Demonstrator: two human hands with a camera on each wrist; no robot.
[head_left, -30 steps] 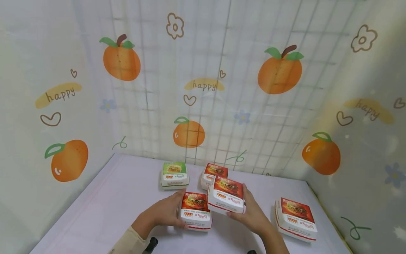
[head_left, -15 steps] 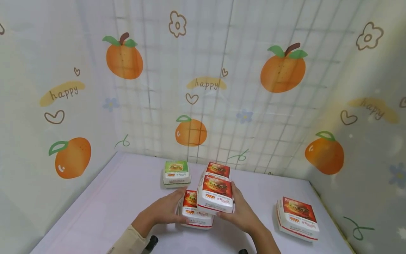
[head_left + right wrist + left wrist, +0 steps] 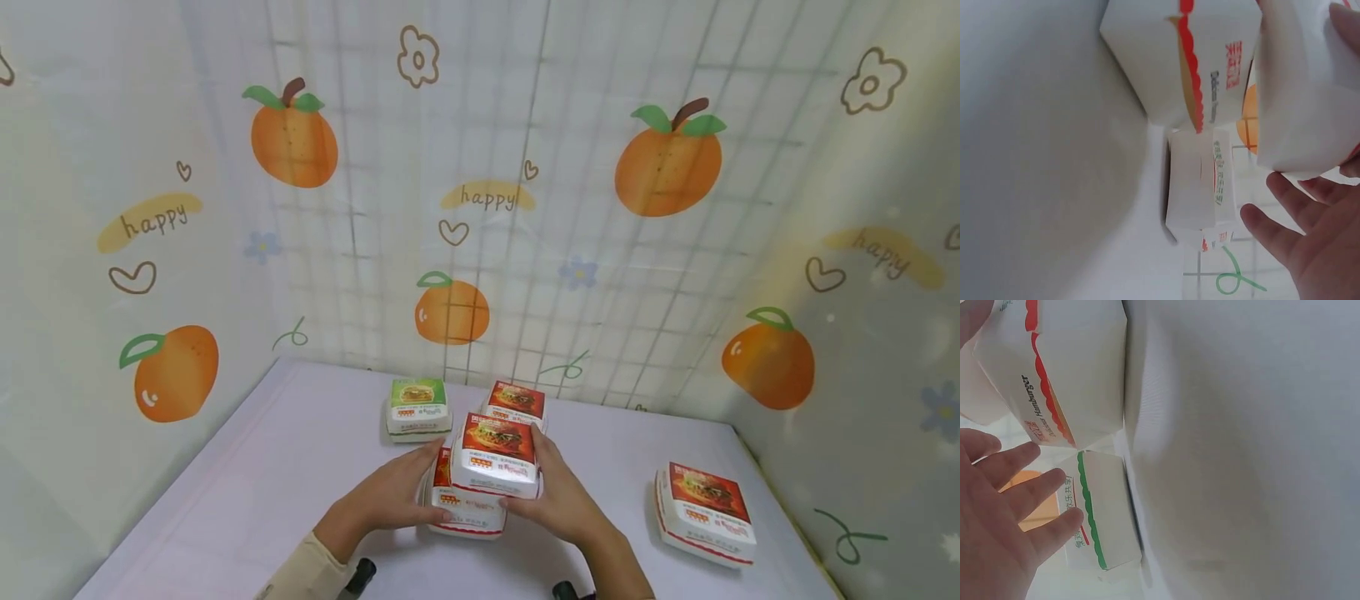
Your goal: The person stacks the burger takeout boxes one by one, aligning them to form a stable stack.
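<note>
My right hand grips a red-topped burger box by its right side, thumb in front. That box is over a second red-topped burger box on the table; whether the two touch I cannot tell. Around the lower box's left side my left hand holds, thumb at the front and fingers behind. In the left wrist view several spread fingers show beside the lower box. The right wrist view has the held box tilted above the lower one.
Behind stand a green-topped burger box and another red-topped one, partly hidden by the held box. A further red-topped box sits at the right on the white table. Fruit-printed curtains enclose the table's back and sides.
My right hand has carried its burger box leftward, from the lower box's right side to above it. My left hand has stayed at the lower box.
</note>
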